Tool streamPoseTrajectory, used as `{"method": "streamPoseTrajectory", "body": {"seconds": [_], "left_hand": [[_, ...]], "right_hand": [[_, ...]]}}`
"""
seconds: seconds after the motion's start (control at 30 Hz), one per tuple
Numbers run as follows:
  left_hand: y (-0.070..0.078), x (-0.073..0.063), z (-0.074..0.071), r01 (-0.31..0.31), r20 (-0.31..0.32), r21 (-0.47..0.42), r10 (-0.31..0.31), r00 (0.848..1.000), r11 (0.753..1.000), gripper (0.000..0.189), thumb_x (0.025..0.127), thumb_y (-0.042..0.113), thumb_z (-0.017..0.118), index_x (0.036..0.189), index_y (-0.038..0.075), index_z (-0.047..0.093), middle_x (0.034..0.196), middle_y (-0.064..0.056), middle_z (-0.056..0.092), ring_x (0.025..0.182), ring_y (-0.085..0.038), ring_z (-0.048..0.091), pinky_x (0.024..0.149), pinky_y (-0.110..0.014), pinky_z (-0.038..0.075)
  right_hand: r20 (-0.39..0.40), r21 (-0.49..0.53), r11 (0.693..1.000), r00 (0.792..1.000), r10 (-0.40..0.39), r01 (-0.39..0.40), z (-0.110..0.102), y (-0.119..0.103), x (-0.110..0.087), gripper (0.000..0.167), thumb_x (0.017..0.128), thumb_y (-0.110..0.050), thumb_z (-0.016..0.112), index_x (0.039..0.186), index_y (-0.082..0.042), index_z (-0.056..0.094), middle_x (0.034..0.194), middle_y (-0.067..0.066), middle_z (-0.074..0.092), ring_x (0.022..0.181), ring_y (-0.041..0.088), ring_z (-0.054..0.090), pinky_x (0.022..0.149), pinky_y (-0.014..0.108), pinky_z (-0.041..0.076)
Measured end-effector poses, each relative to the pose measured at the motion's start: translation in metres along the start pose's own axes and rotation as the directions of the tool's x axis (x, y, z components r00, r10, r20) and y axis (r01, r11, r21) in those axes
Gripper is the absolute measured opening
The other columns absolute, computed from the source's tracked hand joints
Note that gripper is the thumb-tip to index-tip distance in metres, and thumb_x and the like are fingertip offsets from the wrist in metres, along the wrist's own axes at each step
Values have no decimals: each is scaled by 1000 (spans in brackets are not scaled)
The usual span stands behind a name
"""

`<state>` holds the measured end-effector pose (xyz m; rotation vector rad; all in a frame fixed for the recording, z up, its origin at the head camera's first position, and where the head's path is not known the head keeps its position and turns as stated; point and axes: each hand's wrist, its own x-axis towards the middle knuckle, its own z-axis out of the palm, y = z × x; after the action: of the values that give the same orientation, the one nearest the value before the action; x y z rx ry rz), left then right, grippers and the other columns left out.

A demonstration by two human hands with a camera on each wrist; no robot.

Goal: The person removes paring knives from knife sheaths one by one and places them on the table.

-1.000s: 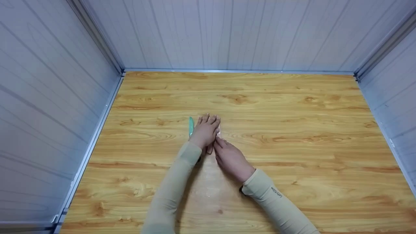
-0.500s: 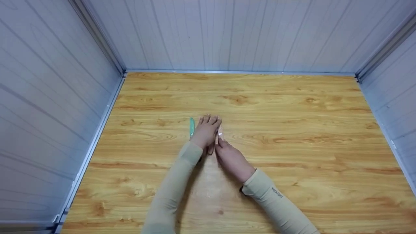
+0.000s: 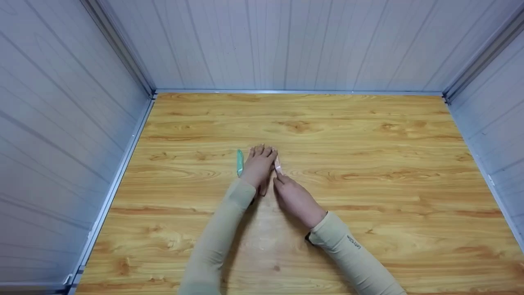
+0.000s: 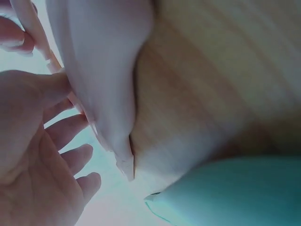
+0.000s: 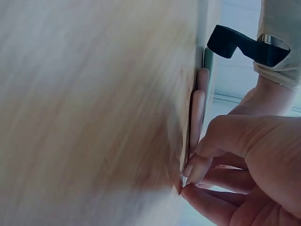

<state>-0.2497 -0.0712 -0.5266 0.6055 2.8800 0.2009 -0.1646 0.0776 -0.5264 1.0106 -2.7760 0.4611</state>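
My left hand lies with extended fingers over slim pink knife-shaped pieces on the wooden table; their rounded lower ends show below the palm. In the left wrist view its thumb touches the edge of a large pink piece. My right hand pinches the near end of another pink knife-shaped piece with a pale band, at the right of the left hand. A green knife-shaped piece lies just left of the left hand. Most of the pink pieces are hidden under the left hand.
The wood-grain table is bordered by pale panel walls at the back, left and right, with metal strips along the edges. A black strap sits on the left wrist over a beige sleeve.
The pink piece in my right hand has come further out from under the left hand, its near end swinging to the right. The left hand has stayed almost in place.
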Motion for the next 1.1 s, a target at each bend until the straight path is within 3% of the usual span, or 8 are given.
{"method": "streamPoseTrajectory", "body": {"seconds": [0.23,0.5,0.63,0.7,0.87,0.93,1.0,1.1], "left_hand": [[2,1,0,9,3,13,-9,1000,1000,55,100,33,46,150,14,33,153,-9,29,142,-32,16,114,-51,12],[7,0,2,-1,-7,48,1,1000,999,52,102,30,43,150,12,30,152,-14,30,141,-34,19,113,-51,14],[9,-4,1,-21,-12,41,21,1000,999,70,90,6,63,151,19,31,151,-18,29,140,-37,20,113,-52,14],[10,-6,0,-34,-11,48,35,999,998,88,76,-3,74,150,21,32,151,-19,29,140,-38,20,113,-52,15],[12,-10,0,-53,-7,98,54,999,994,116,52,-2,90,150,19,31,150,-22,28,139,-39,21,112,-51,20],[13,-11,-1,-49,-9,103,50,999,994,121,48,-3,91,150,18,29,151,-23,27,139,-39,21,112,-49,20],[15,-12,0,-39,-23,96,41,999,995,118,51,-4,90,150,17,28,151,-24,26,140,-38,20,113,-47,20],[19,-11,0,-25,-79,93,32,996,995,93,70,-5,80,148,16,33,150,-24,28,139,-37,23,113,-47,21]], "right_hand": [[11,30,999,1000,11,-12,-4,3,-1,26,90,5,54,115,10,58,117,24,58,106,32,59,88,40,51],[-10,64,998,1000,12,-11,-6,4,-2,21,89,6,55,109,9,60,115,22,60,100,33,62,81,41,53],[-15,66,998,1000,3,-2,-6,6,-3,22,88,5,57,110,9,60,118,23,59,103,34,61,83,41,53],[-19,69,998,1000,-5,7,-6,7,-4,21,88,5,58,109,8,61,119,23,59,104,34,61,83,42,53],[-20,103,994,1000,-19,21,-8,9,-5,22,88,5,60,109,9,62,123,23,58,107,36,59,87,42,51],[-17,118,993,1000,-22,24,-11,10,-6,23,87,5,59,110,9,62,125,24,57,111,36,57,91,42,49],[-18,118,993,1000,-23,25,-14,10,-6,25,87,5,60,112,10,61,127,24,56,113,35,57,92,42,49],[-26,121,992,999,-18,21,-18,12,-8,30,87,6,61,116,11,60,129,25,54,114,36,55,93,42,48]]}}
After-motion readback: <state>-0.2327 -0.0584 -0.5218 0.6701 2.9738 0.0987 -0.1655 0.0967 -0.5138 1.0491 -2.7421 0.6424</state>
